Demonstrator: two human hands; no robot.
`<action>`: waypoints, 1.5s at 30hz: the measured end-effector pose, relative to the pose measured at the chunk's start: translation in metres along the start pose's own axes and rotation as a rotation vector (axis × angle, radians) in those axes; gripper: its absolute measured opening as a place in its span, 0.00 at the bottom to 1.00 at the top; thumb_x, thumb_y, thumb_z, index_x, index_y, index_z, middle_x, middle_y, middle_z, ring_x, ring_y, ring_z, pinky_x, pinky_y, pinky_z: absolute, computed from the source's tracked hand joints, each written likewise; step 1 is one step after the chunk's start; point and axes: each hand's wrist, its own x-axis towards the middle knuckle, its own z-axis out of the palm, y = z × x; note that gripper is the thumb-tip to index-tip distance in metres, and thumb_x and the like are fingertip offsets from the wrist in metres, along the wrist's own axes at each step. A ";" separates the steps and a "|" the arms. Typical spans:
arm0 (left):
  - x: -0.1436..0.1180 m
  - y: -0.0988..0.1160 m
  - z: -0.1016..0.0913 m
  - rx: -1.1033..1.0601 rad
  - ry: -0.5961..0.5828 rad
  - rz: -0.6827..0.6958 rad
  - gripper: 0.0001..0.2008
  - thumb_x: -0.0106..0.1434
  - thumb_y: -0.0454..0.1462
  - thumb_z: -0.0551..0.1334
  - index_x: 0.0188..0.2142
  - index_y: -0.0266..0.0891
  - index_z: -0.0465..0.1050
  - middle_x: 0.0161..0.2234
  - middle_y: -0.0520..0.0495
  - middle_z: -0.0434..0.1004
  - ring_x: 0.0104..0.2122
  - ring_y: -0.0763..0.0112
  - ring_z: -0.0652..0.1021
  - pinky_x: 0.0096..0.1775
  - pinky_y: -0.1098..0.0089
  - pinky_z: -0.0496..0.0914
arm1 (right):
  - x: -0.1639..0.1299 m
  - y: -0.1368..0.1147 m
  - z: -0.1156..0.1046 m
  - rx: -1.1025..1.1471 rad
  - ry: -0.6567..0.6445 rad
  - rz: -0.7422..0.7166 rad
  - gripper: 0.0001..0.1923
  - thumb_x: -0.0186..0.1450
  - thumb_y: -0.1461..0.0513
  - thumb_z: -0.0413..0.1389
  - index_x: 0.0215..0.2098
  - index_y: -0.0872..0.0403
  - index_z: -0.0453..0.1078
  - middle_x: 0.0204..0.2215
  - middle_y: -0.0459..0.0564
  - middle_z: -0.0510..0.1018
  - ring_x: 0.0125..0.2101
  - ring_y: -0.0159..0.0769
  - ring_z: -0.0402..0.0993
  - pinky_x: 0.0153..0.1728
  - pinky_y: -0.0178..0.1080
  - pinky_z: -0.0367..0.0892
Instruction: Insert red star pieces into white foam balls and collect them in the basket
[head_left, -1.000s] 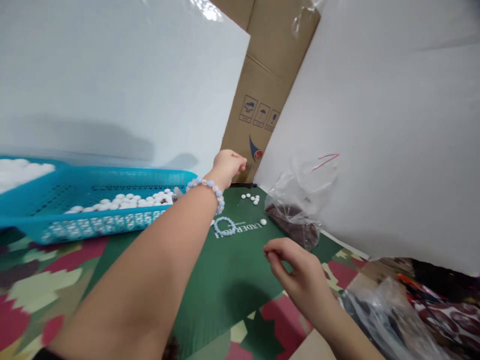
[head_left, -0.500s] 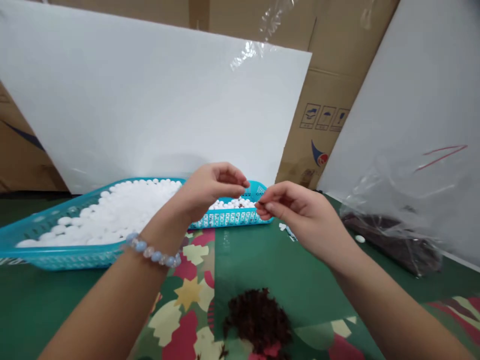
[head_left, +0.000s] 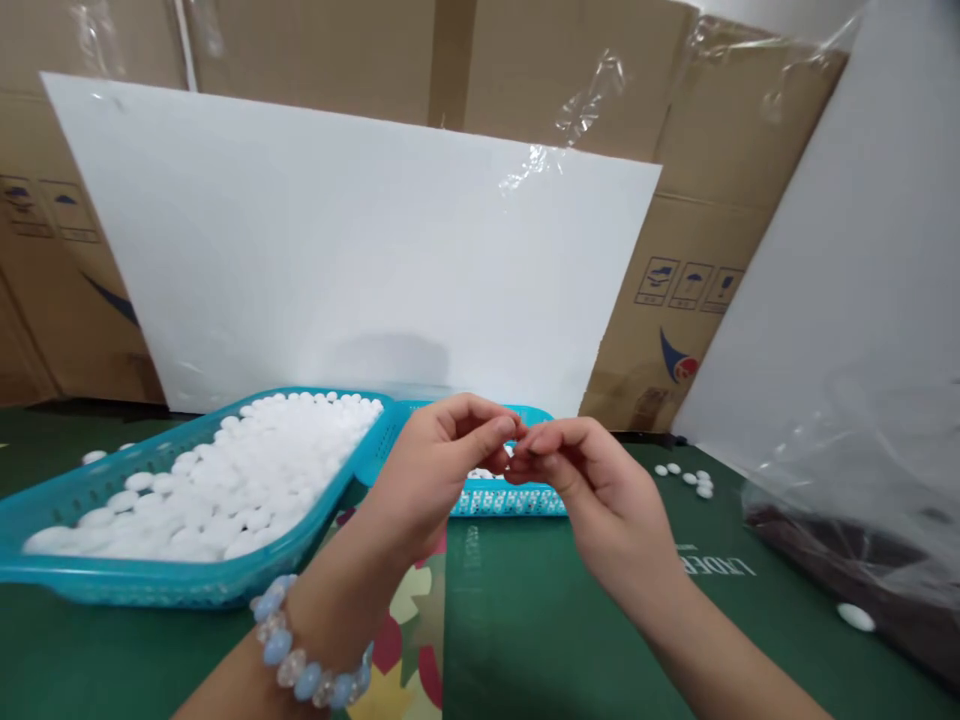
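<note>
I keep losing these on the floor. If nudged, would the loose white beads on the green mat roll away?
Probably: the loose white beads look rounded and smooth, and the green mat has no rim. They look small, so likely light and easily scattered.

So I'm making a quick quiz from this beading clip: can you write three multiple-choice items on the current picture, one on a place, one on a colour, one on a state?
1. Where is the tray heaped with white beads?
A. to the left of the hands
B. to the right of the hands
C. on the cardboard boxes

2. What colour is the tray?
A. red
B. turquoise blue
C. black

3. How do the two hands stand?
A. flat on the table
B. wide apart
C. fingertips pinched together, raised above the table

Answers:
1 A: the tray with the white beads sits left of the left hand and right hand.
2 B: its rim and perforated wall are turquoise blue.
3 C: both hands meet at the fingertips in front of a second tray; what they pinch is too small to tell.
</note>
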 end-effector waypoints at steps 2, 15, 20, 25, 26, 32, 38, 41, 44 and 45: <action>-0.001 -0.001 0.001 -0.028 0.049 0.008 0.04 0.44 0.33 0.57 0.16 0.35 0.66 0.14 0.55 0.66 0.16 0.83 0.66 0.19 0.82 0.62 | 0.001 0.001 0.006 0.004 0.022 -0.016 0.07 0.55 0.69 0.41 0.24 0.53 0.56 0.21 0.43 0.66 0.22 0.25 0.66 0.23 0.30 0.66; -0.005 -0.012 0.022 -0.237 0.279 0.078 0.05 0.40 0.33 0.60 0.13 0.33 0.66 0.11 0.54 0.66 0.13 0.83 0.66 0.16 0.83 0.62 | -0.001 0.001 0.014 -0.175 0.215 -0.060 0.05 0.54 0.68 0.40 0.23 0.54 0.53 0.17 0.46 0.67 0.19 0.29 0.67 0.18 0.31 0.65; -0.005 -0.015 0.026 -0.247 0.305 0.124 0.05 0.40 0.32 0.60 0.12 0.34 0.66 0.11 0.55 0.66 0.14 0.83 0.66 0.17 0.84 0.63 | 0.001 0.001 0.013 -0.232 0.229 -0.073 0.05 0.54 0.68 0.40 0.23 0.54 0.53 0.17 0.48 0.68 0.19 0.30 0.67 0.17 0.32 0.64; -0.009 -0.014 0.026 -0.219 0.280 0.138 0.05 0.42 0.32 0.59 0.13 0.36 0.66 0.13 0.56 0.67 0.15 0.84 0.67 0.19 0.86 0.63 | 0.001 0.000 0.009 -0.215 0.209 -0.060 0.06 0.54 0.69 0.40 0.23 0.54 0.52 0.17 0.46 0.65 0.19 0.29 0.66 0.17 0.30 0.63; -0.010 -0.014 0.026 -0.207 0.277 0.134 0.05 0.42 0.32 0.59 0.13 0.36 0.66 0.14 0.56 0.67 0.16 0.84 0.67 0.19 0.86 0.63 | 0.001 -0.001 0.009 -0.206 0.198 -0.045 0.06 0.54 0.69 0.40 0.23 0.54 0.52 0.17 0.45 0.65 0.19 0.28 0.66 0.18 0.30 0.63; -0.009 -0.013 0.026 -0.143 0.278 0.182 0.06 0.43 0.31 0.58 0.13 0.38 0.65 0.15 0.58 0.67 0.17 0.83 0.68 0.20 0.85 0.65 | 0.000 -0.004 0.010 -0.164 0.180 -0.023 0.07 0.54 0.70 0.40 0.23 0.52 0.51 0.19 0.43 0.64 0.20 0.27 0.65 0.20 0.29 0.63; -0.011 -0.011 0.026 -0.117 0.231 0.231 0.07 0.44 0.30 0.58 0.14 0.41 0.66 0.15 0.59 0.68 0.18 0.84 0.69 0.21 0.86 0.65 | -0.003 -0.008 0.008 -0.154 0.193 -0.075 0.08 0.54 0.70 0.40 0.23 0.52 0.51 0.20 0.43 0.64 0.21 0.24 0.65 0.22 0.25 0.63; -0.011 -0.011 0.025 -0.090 0.204 0.235 0.07 0.44 0.30 0.58 0.15 0.41 0.67 0.16 0.60 0.69 0.19 0.84 0.70 0.22 0.87 0.66 | -0.003 -0.009 0.007 -0.170 0.194 -0.087 0.08 0.54 0.71 0.40 0.22 0.52 0.51 0.19 0.42 0.64 0.21 0.23 0.64 0.21 0.24 0.62; -0.012 -0.011 0.024 -0.082 0.206 0.249 0.08 0.44 0.29 0.58 0.15 0.41 0.67 0.16 0.59 0.69 0.19 0.84 0.70 0.22 0.87 0.66 | -0.002 -0.008 0.007 -0.148 0.199 -0.088 0.08 0.54 0.71 0.40 0.22 0.52 0.51 0.19 0.42 0.64 0.21 0.23 0.64 0.21 0.23 0.62; -0.013 -0.011 0.024 -0.081 0.207 0.254 0.08 0.44 0.28 0.58 0.15 0.42 0.67 0.16 0.59 0.69 0.19 0.84 0.70 0.22 0.87 0.66 | -0.001 -0.008 0.007 -0.135 0.200 -0.086 0.08 0.54 0.71 0.40 0.23 0.52 0.52 0.19 0.42 0.64 0.21 0.23 0.65 0.21 0.24 0.62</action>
